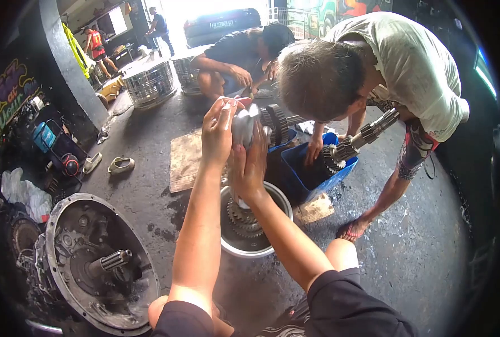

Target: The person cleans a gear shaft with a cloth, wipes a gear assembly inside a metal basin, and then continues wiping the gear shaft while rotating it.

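Both my arms reach forward over a basin. My left hand (pixel 218 135) is closed at the left side of a shiny grey metal part (pixel 242 128), whose exact kind I cannot make out. Something pinkish-red (pixel 240 101) shows by the left fingertips. My right hand (pixel 250 165) is pressed along the part's lower right side, fingers pointing up and partly wrapped round it. Below the hands, the round pale basin (pixel 286 209) holds toothed gears (pixel 243 220). Just behind the part is a dark gear cluster on a shaft (pixel 276 122).
A person (pixel 396 62) bends over a blue tub (pixel 312 182) with a geared shaft (pixel 362 135) leaning in it. Another person (pixel 233 59) crouches behind. A large bell housing (pixel 56 247) stands at left. Slippers (pixel 121 165), cardboard (pixel 185 160) and drums (pixel 149 84) lie around.
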### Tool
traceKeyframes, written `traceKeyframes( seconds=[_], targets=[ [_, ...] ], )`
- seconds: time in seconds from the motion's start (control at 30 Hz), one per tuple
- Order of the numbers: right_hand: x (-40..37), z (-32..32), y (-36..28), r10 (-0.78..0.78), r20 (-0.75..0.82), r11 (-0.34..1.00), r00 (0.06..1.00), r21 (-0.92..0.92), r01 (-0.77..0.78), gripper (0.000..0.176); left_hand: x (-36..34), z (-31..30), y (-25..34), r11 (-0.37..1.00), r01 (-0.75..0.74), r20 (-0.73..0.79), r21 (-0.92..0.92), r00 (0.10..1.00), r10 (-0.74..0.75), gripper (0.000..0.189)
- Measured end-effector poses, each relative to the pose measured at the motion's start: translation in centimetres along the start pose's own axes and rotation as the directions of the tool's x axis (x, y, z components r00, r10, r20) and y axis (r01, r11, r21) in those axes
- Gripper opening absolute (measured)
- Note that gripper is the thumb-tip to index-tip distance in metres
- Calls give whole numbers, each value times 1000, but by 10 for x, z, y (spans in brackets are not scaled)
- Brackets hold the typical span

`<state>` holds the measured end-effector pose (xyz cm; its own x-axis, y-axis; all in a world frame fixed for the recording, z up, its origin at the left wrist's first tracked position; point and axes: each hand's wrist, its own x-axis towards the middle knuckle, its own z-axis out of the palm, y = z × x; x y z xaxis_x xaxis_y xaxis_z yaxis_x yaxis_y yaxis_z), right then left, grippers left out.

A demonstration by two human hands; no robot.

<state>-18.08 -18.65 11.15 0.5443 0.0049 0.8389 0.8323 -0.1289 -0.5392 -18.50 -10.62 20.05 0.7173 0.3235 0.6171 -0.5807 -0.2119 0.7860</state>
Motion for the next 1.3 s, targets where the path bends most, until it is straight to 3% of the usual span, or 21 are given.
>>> traceKeyframes(
  seconds=[0.07, 0.13, 0.23, 0.33, 0.37, 0.43, 0.57, 0.63, 0.67, 0.73, 0.8, 0.87, 0.9, 0.93, 1.0, 1.07, 1.13, 1.27, 1.3],
  targets=[
    [-32, -4, 18, 45, 26, 993, 999, -112, -42, 56, 1, 2, -4, 989, -21, 17, -144, 1000, 24, 29],
    [-24, -16, 19, 66, 73, 998, 995, -9, -66, 50, 1, -2, -6, 989, -25, 33, -144, 999, 30, 29],
    [19, -23, 10, 167, 210, 888, 963, 392, -239, 43, 4, 0, -9, 991, -69, 75, -114, 994, 78, 28],
    [39, -31, -1, 237, 307, 863, 922, 369, -345, 42, -4, 3, -8, 989, 5, -20, -146, 1000, -8, 26],
    [27, -29, 6, 239, 303, 863, 922, 370, -345, 42, -3, 4, -7, 990, -53, -30, -133, 998, 49, 25],
    [-9, -30, 17, 124, 248, 957, 961, 227, -182, 56, -3, 3, 0, 990, -108, 21, -93, 994, 111, 26],
    [-15, -30, 13, 172, 289, 953, 942, 191, -233, 57, 0, -7, -3, 993, -115, 174, 8, 978, 112, 28],
    [5, -15, 6, 110, 102, 978, 989, 164, -126, 52, 3, -6, -4, 992, -40, 164, -119, 985, 60, 31],
    [12, -17, 2, 114, 105, 978, 988, 162, -130, 52, 1, -5, -5, 992, -36, 163, -119, 985, 55, 31],
    [26, -21, -11, 110, 159, 918, 981, 362, -162, 57, -1, -1, 0, 997, -53, 59, -55, 997, 56, 36],
    [2, -20, 5, 89, 125, 962, 988, 248, -118, 57, -1, -1, 2, 996, -61, 50, -67, 997, 65, 41],
    [-17, -29, 11, 189, 230, 864, 955, 423, -273, 58, -3, 0, 5, 985, 18, 46, -172, 999, -10, 43],
    [-25, -28, 6, 334, 235, 644, 913, 650, -403, 55, -2, -1, 6, 985, 15, 46, -173, 999, -7, 43],
    [-27, -26, 9, 333, 235, 645, 913, 649, -403, 55, -2, -1, 6, 982, 11, 63, -191, 998, 1, 43],
    [-31, -24, 11, 368, 158, 846, 916, 351, -401, 51, -3, -1, 4, 978, 12, 83, -210, 997, 6, 43],
    [-26, -25, 9, 343, 98, 882, 934, 309, -356, 44, -2, -1, 3, 970, 57, 94, -234, 995, -36, 42],
    [-23, -28, 8, 217, 86, 961, 972, 158, -228, 40, -3, 0, 7, 974, 59, 81, -219, 996, -42, 42],
    [-24, -22, 15, 270, 67, 918, 961, 284, -278, 34, -4, -4, 8, 979, 43, 57, -202, 998, -32, 41],
    [-19, -24, 11, 389, 130, 852, 912, 326, -410, 31, -4, -5, 9, 982, 45, 55, -183, 998, -35, 41]
  ],
)
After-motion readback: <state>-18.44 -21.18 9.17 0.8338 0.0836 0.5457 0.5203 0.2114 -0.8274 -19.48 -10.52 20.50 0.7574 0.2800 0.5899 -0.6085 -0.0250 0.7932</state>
